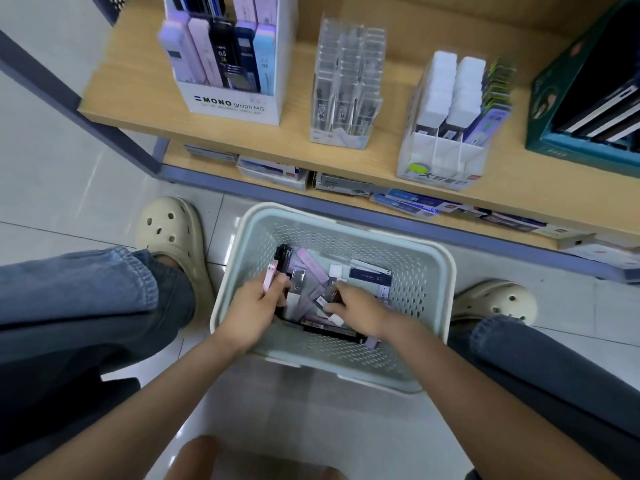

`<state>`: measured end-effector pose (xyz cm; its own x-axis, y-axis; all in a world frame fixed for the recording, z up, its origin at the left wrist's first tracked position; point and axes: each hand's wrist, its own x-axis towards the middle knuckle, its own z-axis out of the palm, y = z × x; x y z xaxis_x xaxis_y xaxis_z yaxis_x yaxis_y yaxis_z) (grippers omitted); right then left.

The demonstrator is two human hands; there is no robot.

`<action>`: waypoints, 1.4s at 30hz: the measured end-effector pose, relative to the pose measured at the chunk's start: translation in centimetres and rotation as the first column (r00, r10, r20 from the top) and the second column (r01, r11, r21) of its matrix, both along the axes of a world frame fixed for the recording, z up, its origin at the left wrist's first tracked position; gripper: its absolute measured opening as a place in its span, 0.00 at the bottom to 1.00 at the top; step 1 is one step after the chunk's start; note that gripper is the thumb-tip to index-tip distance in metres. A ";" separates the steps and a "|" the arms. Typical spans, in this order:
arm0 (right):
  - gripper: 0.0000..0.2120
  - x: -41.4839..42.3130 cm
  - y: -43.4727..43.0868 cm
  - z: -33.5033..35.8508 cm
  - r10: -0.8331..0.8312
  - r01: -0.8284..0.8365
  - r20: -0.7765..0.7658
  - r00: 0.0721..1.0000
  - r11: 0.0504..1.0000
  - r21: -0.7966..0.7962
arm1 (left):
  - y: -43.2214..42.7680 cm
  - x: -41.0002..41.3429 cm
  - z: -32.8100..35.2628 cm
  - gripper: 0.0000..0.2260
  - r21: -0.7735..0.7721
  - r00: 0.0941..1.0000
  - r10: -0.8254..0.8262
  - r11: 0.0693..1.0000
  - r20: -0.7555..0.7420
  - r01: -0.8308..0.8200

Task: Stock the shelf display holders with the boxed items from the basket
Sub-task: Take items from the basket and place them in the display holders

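While the person crouches over the basket (446, 271) on the floor, both hands are down inside it. The left hand (256, 306) has its fingers curled round a slim pink box (269, 277), whose long axis points away toward the shelf (363, 157). The right hand (356, 313) has bent fingers among the loose boxes (369, 273); I cannot tell whether they have one pinched. The pencil holder (235, 102) stands ahead and to the left, nearer the left hand, so I would expect that hand to do the lifting.

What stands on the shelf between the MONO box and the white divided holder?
A clear plastic holder of slim transparent cases, shown in the head view.
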<state>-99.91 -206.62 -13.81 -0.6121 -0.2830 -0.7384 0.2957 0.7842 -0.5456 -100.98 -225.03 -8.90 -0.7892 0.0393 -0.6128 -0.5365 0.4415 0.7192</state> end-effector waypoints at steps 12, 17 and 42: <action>0.07 -2.8 -2.0 10.9 -0.327 0.263 -0.100 0.940 0.878 -0.399 | 2.5 -1.3 6.8 0.15 0.187 0.986 0.060 0.982 -0.158 -0.030; 0.13 -2.8 -0.6 14.5 -0.528 0.476 0.003 0.849 0.763 -0.437 | 2.9 -1.5 9.8 0.13 0.246 0.976 0.181 0.958 -0.118 -0.148; 0.13 -5.0 8.8 21.9 -0.322 0.512 -0.706 0.631 0.856 0.067 | 3.7 -7.4 24.4 0.09 0.387 0.954 0.182 0.919 -0.239 -0.078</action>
<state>-104.94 -197.84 8.13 -0.9613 0.2534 -0.1077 0.2705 0.7966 -0.5406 -108.38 -221.33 15.53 -0.9335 0.1075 -0.3421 -0.3379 0.0557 0.9395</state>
